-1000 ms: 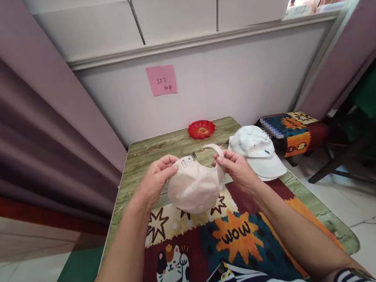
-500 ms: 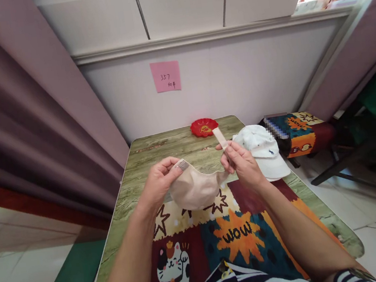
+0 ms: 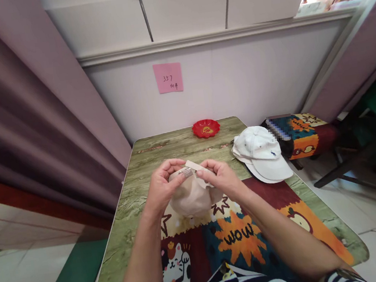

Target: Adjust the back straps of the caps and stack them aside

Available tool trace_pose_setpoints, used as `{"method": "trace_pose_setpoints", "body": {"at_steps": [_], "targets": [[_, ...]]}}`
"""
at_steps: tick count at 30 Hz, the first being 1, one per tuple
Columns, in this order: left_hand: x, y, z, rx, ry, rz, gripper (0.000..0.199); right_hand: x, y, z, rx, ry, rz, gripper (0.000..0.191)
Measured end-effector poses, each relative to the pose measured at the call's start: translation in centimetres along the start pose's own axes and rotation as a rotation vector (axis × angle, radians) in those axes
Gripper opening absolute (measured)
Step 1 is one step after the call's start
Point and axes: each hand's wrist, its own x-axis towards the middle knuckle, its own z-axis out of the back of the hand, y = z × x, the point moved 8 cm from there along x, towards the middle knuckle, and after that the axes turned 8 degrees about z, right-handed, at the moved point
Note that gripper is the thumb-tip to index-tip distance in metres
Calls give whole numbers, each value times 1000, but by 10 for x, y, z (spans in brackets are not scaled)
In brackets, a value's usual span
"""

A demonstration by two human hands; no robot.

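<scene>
Between my hands is a beige cap (image 3: 190,199), its adjusting strap and metal buckle uppermost. My left hand (image 3: 162,185) is closed on the buckle side, thumb beside the metal buckle (image 3: 187,172). The cap's strap (image 3: 193,165) is pinched in my right hand (image 3: 222,178), its loose end lying over or right by the buckle. I cannot tell whether the strap passes through it. To the right, white caps (image 3: 258,149) lie stacked on the table, apart from both hands.
A red scalloped dish (image 3: 206,129) stands at the table's back edge. A patterned cloth (image 3: 239,234) covers the near part of the wooden table (image 3: 128,216). A pink note (image 3: 168,78) is stuck on the wall behind. At right is a stool with a patterned cover (image 3: 309,137).
My right hand has moved left and slightly down, bringing the strap end over to the buckle. The cap's back opening has drawn together. My left hand keeps its hold.
</scene>
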Motion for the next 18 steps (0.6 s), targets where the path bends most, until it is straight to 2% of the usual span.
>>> {"method": "trace_pose_setpoints", "body": {"at_steps": [2, 3, 6, 8, 10, 14, 16, 18], "targets": [[-1, 0, -1, 78, -33, -36, 31, 1, -7, -8, 13, -12, -17, 30], [-2, -2, 0, 153, -86, -82, 30, 1, -10, -11, 12, -28, -20, 31], [-16, -17, 8, 444, -423, -295, 26, 2, -15, -11, -40, -131, 22, 32], [-25, -22, 6, 567, -564, -372, 14, 3, -15, -10, -119, -184, 83, 30], [-25, -14, 1, 539, -522, -342, 2, 3, -13, -12, -234, -209, 151, 27], [-13, 18, -3, 174, -332, -132, 8, 2, -6, -15, -463, -213, 243, 25], [-11, 29, 0, 46, -323, -81, 15, 3, -4, -17, -499, -162, 260, 22], [-12, 30, 6, 14, -384, -110, 17, 4, -4, -15, -464, -107, 255, 20]]}}
